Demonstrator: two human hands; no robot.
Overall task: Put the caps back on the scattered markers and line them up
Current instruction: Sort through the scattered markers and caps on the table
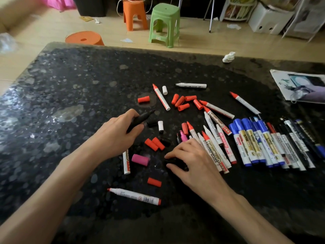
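My left hand [117, 132] grips an uncapped black marker [142, 118], tip pointing up and right. My right hand [191, 157] rests on the table with its fingers closed around a black cap [173, 162]. Several loose red caps [182, 102] lie in the middle of the black speckled table [70, 85]. A pink cap [140, 159] lies between my hands, and two red caps [154, 143] sit just above it. Several uncapped red markers [216, 138] are heaped by my right hand. A row of capped blue and black markers [263, 143] lies lined up at the right.
A crumpled white tissue [228, 57] sits near the far table edge. A printed paper [299, 85] lies at the right edge. Beyond the table stand a green stool [165, 23] and two orange stools [134, 13]. A lone red marker [134, 196] lies near me.
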